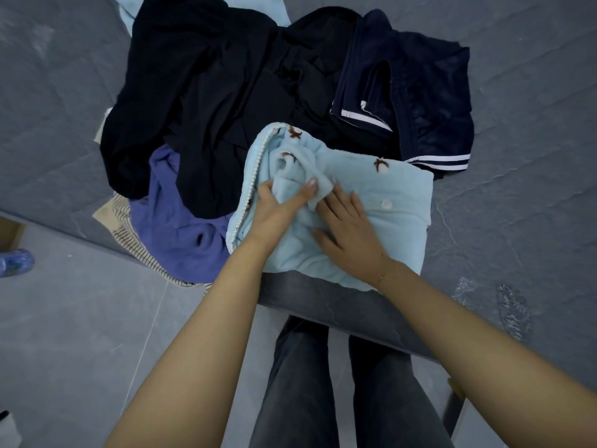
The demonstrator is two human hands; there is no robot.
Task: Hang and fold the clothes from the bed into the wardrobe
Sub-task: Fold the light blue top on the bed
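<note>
Head view: fluffy pale-blue garment (371, 202), folded

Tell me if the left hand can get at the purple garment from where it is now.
Probably yes. The purple garment lies uncovered just left of the left hand, nothing between them. But that hand grips a fold of the light blue fleece garment and must release it first.

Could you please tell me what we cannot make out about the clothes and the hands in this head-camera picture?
- The wardrobe: outside the head view.
- Striped cloth: mostly buried under the purple garment.
- Black garments: too dark and bunched to count.
- Right hand fingertips: tucked under a fold of the light blue garment, which the left hand pinches.
- Second light blue cloth: cut by the top edge.
</note>
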